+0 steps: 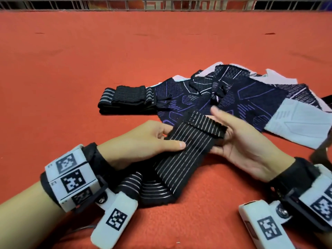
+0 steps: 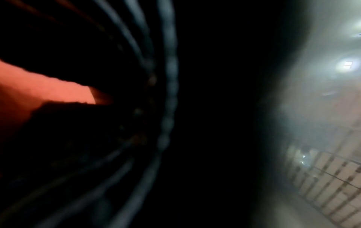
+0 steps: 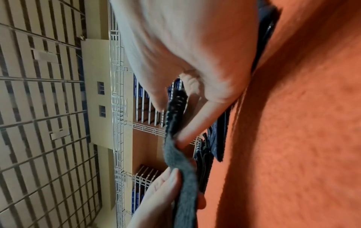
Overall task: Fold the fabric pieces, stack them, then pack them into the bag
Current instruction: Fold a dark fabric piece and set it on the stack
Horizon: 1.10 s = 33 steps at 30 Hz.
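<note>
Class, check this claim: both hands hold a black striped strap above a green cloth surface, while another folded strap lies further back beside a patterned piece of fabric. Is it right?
One detail is wrong: the cloth surface is red-orange, not green, as the head view shows. The rest stands: the left hand and right hand hold the black striped strap, and a folded strap lies further back beside the patterned fabric.

Both forearms are bare. Behind the fingers of the left hand [image 1: 143,141] and right hand [image 1: 246,146], each wrist wears a black strap [image 1: 91,153] carrying white blocks [image 1: 71,175] printed with black square codes, fixed by a screw [image 1: 102,200].
</note>
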Each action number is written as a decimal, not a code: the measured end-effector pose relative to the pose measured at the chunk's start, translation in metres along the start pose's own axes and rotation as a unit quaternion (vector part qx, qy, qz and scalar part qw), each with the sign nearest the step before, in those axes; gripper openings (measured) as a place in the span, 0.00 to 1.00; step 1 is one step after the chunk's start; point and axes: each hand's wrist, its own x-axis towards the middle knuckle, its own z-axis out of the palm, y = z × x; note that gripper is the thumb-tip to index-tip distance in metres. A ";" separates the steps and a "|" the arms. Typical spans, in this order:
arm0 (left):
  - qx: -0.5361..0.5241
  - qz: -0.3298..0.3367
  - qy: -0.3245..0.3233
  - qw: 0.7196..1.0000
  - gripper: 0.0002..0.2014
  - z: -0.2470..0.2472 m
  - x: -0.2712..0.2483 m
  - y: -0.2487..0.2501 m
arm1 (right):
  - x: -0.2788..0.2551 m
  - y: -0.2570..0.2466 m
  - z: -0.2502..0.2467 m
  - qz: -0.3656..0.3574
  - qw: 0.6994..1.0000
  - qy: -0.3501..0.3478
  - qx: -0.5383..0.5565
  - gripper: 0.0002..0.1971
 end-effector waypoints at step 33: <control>-0.067 -0.017 0.049 0.996 0.11 0.001 0.008 -0.011 | -0.004 -0.015 -0.009 -0.143 0.983 0.001 -0.112 0.25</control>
